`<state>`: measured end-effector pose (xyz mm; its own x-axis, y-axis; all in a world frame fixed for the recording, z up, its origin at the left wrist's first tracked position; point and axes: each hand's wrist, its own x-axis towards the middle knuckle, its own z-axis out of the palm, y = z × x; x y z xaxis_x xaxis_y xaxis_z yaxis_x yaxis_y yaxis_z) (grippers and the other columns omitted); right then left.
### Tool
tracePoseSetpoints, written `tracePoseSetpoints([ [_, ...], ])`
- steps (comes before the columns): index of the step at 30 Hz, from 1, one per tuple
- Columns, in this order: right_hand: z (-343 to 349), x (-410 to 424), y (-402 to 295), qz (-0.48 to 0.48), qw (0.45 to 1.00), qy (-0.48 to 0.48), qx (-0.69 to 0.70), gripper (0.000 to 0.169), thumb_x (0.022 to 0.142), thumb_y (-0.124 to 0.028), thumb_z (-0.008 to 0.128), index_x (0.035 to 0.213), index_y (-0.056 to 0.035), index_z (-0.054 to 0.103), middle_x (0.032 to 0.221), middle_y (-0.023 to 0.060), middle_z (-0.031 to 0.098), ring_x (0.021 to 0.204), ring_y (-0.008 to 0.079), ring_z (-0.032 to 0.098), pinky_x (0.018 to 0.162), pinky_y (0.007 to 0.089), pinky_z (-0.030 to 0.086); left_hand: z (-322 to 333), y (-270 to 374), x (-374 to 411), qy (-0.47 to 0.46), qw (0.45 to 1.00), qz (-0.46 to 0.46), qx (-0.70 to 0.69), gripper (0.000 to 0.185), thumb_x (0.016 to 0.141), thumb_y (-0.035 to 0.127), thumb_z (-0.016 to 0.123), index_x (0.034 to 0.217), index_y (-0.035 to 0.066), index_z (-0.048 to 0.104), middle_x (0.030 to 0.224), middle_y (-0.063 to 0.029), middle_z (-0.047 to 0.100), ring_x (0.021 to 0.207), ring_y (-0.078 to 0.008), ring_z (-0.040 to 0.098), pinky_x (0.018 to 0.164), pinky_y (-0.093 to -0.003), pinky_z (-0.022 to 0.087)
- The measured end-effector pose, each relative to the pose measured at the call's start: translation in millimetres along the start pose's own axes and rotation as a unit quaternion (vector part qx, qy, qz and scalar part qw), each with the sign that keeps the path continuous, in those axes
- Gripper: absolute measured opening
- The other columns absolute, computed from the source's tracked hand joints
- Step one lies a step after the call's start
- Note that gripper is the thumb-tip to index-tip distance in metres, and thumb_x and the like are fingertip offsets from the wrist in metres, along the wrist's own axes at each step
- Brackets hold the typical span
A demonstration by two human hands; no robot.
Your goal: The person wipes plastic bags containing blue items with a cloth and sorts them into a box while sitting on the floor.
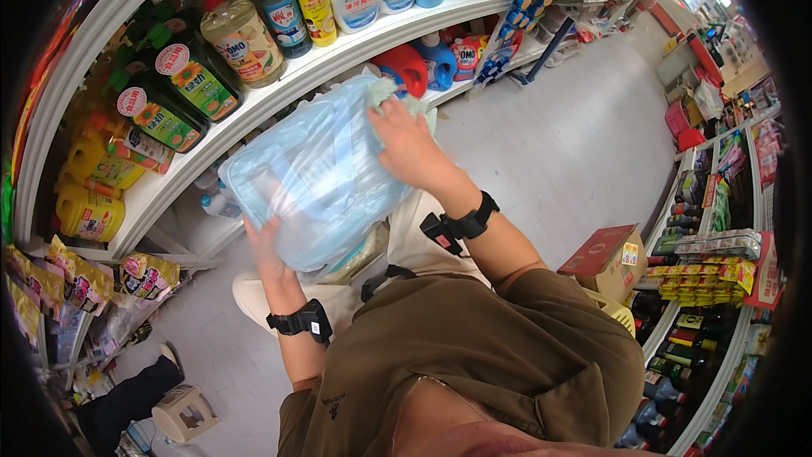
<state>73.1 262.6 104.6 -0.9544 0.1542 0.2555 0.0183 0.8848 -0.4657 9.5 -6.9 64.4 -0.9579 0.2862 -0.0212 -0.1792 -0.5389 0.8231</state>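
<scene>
A light blue plastic-wrapped package [311, 168] rests over my lap, tilted, with pale contents showing through its film. My left hand [265, 246] grips its lower left edge, the thumb on the front and part of the fingers hidden behind. At the upper right corner, my right hand [406, 143] presses a pale green cloth [382, 92] against the package. Some of that cloth also shows beyond the fingers. Under the package's lower edge lies another clear-wrapped item [365, 251], mostly covered.
A white shelf [304, 70] holds detergent and cleaner bottles close ahead. Red and blue jugs [406, 70] stand on the lower level. Right of me are a cardboard box [606, 263] and bottle shelves [682, 330]. A beige stool [183, 412] and another person's leg [130, 403] are lower left.
</scene>
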Motion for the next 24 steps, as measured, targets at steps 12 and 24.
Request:
tracePoseSetpoints([
  [12, -0.2, -7.6, -31.5, -0.207, 0.950, -0.185, 0.145, 0.049, 0.068, -0.001, 0.049, 0.115, -0.0072, 0.062, 0.146, 0.0056, 0.044, 0.138, 0.0318, 0.033, 0.108, 0.0626, 0.020, 5.3, 1.9, 3.5, 0.057, 0.998, -0.028, 0.009, 0.072, 0.077, 0.011, 0.055, 0.144, 0.002, 0.031, 0.135, -0.0170, 0.046, 0.120, -0.0307, 0.050, 0.100, -0.0412, 0.041],
  [24, -30.3, -13.8, 36.0, 0.115, 0.978, 0.016, 0.176, 0.062, 0.079, -0.013, 0.055, 0.134, 0.0094, 0.042, 0.128, 0.0331, 0.050, 0.124, 0.0425, 0.046, 0.104, 0.0401, 0.038, 7.9, 11.7, -3.7, 0.022, 0.999, -0.013, -0.034, 0.065, 0.083, 0.005, 0.057, 0.143, 0.000, 0.031, 0.134, -0.0194, 0.047, 0.118, -0.0329, 0.051, 0.097, -0.0426, 0.046],
])
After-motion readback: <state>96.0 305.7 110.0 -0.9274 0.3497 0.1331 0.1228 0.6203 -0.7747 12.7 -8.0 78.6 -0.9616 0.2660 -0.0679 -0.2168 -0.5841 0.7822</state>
